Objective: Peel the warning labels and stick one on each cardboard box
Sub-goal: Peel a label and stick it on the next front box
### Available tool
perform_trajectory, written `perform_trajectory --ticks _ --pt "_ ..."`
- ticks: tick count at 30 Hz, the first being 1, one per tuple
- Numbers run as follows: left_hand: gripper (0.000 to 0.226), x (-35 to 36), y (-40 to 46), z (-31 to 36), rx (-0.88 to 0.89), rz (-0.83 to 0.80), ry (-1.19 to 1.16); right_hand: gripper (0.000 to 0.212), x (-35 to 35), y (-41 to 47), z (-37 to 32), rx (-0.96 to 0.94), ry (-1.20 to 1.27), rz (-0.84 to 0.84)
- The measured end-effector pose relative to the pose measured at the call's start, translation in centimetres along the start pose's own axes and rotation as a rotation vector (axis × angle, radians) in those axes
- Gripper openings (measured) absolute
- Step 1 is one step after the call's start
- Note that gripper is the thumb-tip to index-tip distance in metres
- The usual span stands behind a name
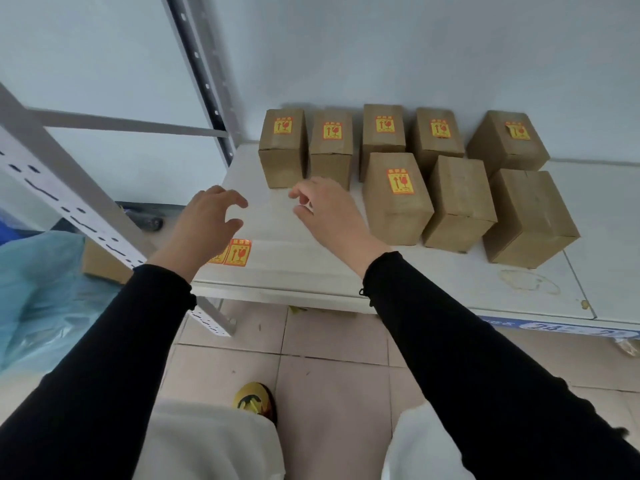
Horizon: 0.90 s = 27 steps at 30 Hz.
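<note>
The left hand (207, 220) hangs just above the near-left corner of the shelf (381, 278), fingers loosely curled and holding nothing. Right under its wrist lies the strip of warning labels (239, 252), partly hidden, so I can't say how many are left on it. The right hand (325, 213) hovers beside it with thumb and forefinger drawn close together. Whether a peeled label sits between them I cannot tell from here; nothing red or yellow shows there.

Six cardboard boxes already carry a label: the five along the back wall and the front-left box (398, 199). Two in the front row look bare on top: the middle box (459, 202) and the right box (530, 216).

To my eye, the step now is fetching the next label. Best to pin the strip flat with the left hand, lift one corner with a nail, and peel slowly so it doesn't curl. The label on the back-right box (507, 143) has a lifted corner, so each one wants a firm rub down.
</note>
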<state>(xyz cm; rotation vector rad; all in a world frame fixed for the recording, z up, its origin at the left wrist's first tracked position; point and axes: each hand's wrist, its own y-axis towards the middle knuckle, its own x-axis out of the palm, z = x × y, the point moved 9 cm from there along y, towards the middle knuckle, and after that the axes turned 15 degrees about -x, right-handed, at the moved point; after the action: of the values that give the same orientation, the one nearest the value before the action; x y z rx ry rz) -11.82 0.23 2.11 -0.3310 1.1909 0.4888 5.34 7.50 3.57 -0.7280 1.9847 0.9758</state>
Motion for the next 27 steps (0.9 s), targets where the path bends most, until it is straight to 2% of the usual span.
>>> perform_trajectory --ticks 9,15,19,23,27 --pt "0.035 4.2 0.8 -5.6 -0.124 -0.139 0.109 0.019 9.4 0.1 -3.4 0.08 0.087 -0.146" --pt "0.031 5.6 1.2 -6.1 -0.139 -0.164 0.189 0.014 11.9 0.0 -3.3 0.144 0.045 -0.164" --pt "0.022 5.5 1.0 -6.2 -0.158 -0.204 0.245 0.012 12.2 -0.3 -3.7 0.108 0.0 -0.182" --pt "0.011 4.8 0.3 -6.0 -0.214 -0.34 -0.016 0.013 11.2 -1.1 -3.3 0.111 0.027 -0.179" --pt "0.007 2.6 -0.4 -4.9 -0.202 -0.37 -0.19 0.011 8.4 -1.3 -3.1 0.152 0.164 -0.05"
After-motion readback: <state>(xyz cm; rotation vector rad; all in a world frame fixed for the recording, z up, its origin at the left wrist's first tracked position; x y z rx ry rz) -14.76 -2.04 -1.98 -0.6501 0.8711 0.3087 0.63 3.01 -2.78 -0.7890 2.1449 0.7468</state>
